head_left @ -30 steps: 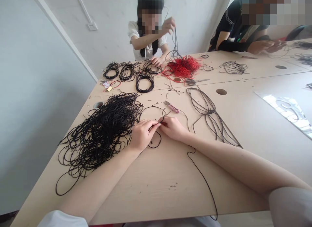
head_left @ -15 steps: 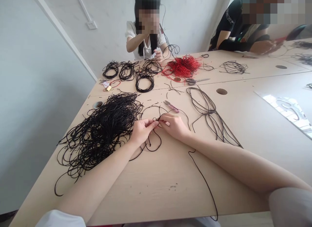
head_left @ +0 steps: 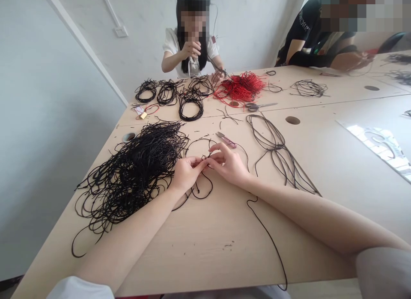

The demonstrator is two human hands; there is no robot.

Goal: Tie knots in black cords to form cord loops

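Observation:
A thin black cord (head_left: 212,188) is pinched between thumb and fingers of my left hand (head_left: 186,172), with a small loop standing up at the fingertips. My right hand (head_left: 231,164) meets it there, thumb and fingers also closed on the cord and the index finger raised. Loops of the cord lie on the table around both hands. Left of my left hand spreads a large tangled heap of black cords (head_left: 138,162). Just beyond my right hand lie small pink-handled snips (head_left: 227,139). How the cord runs between the fingertips is partly hidden.
A tied bundle of dark cord (head_left: 278,147) lies to the right. Farther back are coiled black cords (head_left: 191,112), a red cord pile (head_left: 242,87), scissors (head_left: 253,107) and a yellow padlock (head_left: 143,115). The table has a round hole (head_left: 293,120). Two people sit across from me.
My right index finger has lifted away from the knot area, and the right hand has opened slightly. My left hand stays nearly still. The person opposite has lowered a hand and the cords.

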